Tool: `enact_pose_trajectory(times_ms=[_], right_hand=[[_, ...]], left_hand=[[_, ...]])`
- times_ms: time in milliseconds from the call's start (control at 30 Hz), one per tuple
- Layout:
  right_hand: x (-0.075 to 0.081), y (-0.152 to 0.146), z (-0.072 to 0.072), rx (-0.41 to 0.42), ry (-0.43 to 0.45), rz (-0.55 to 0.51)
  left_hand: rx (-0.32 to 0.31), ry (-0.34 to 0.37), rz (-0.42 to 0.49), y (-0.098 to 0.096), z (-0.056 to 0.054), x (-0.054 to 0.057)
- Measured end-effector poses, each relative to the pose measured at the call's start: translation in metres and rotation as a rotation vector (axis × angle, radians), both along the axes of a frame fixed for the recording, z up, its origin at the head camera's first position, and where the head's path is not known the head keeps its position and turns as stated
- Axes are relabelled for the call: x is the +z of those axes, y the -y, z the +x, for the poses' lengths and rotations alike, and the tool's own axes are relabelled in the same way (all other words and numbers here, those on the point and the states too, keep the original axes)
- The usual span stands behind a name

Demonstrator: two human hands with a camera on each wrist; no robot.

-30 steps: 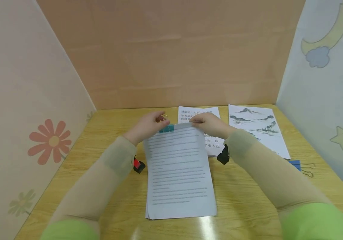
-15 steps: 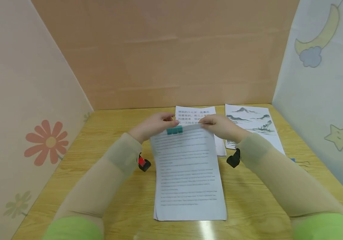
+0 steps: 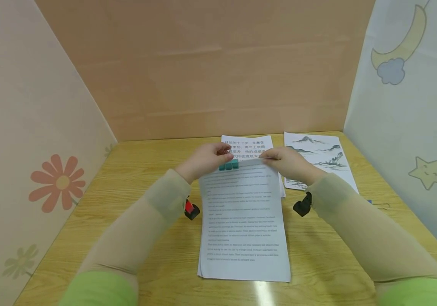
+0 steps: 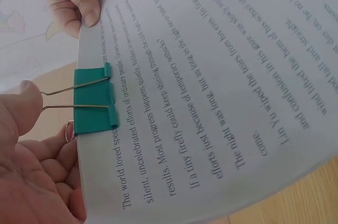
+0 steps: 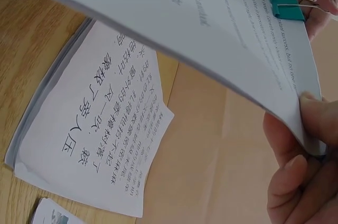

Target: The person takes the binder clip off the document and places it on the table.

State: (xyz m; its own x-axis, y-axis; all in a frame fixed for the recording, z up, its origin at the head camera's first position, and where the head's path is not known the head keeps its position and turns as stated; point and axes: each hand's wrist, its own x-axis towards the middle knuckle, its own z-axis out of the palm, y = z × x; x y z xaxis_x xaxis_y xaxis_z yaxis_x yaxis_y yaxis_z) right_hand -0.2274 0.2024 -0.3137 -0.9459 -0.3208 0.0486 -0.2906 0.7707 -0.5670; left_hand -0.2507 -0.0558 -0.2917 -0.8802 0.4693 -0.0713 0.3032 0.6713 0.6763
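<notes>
A stack of printed English pages (image 3: 243, 221) is held up above the table, a teal binder clip (image 3: 228, 165) on its top edge. My left hand (image 3: 207, 160) is at this clip. In the left wrist view, the thumb touches the wire handles (image 4: 79, 106) lying toward the printed side, while the fingers curl behind the sheets near a wire loop (image 4: 69, 130). Further right along the same edge, my right hand (image 3: 293, 163) pinches the pages between thumb and fingers, as the right wrist view also shows.
Behind the held pages lies a stack with large Chinese print (image 3: 247, 142), partly covered. To its right rests a sheet with an ink mountain landscape (image 3: 318, 155). A blue binder clip (image 3: 370, 201) lies near that sheet's lower corner. Papered walls (image 3: 207, 68) enclose the wooden table (image 3: 153, 255).
Both hands and the clipped pages have shifted right in the head view, which has itself turned slightly. The clip's wire loop, seen above the left fingers earlier, no longer shows there.
</notes>
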Motion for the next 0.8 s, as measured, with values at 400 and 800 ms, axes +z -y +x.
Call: enact_pose_trajectory(times_ms=[400,800], right_hand=[[-0.001,0.0,-0.001,-0.01,0.029,-0.041],[-0.002,-0.001,0.0,-0.01,-0.007,-0.025]], left_hand=[[0.086,-0.056,0.109,-0.004,0.003,-0.009],[0.169,-0.06,0.253,-0.002,0.003,-0.01]])
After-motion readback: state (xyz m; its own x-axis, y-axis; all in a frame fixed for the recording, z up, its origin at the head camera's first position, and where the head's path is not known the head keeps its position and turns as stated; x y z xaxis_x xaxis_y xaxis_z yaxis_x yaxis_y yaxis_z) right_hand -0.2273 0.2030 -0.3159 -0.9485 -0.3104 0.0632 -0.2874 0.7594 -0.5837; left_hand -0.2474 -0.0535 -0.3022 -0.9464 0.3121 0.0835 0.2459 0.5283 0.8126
